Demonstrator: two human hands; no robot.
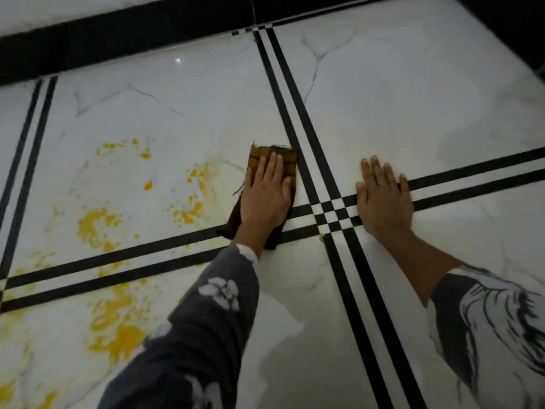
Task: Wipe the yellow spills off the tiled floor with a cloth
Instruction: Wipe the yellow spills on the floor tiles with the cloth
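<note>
Yellow spills [100, 225] blotch the white marble-look tiled floor [413, 98] across its left part, from the tile's middle down past the double black grout-like stripes [118, 261] to the near left corner, with more drops and a faint smeared ring just left of centre. Right of that, the left hand [267, 196] lies flat with fingers together, pressing down on a brown checked cloth [290, 160]; the cloth's frayed far edge and dark near end show around the palm, beside the long stripes running toward the dark skirting at the far edge. Further right, past the crossing of the stripes, the right hand [383, 199] rests open and flat on the floor, fingers spread slightly, holding nothing. Both forearms wear dark floral-printed sleeves [206, 314].
</note>
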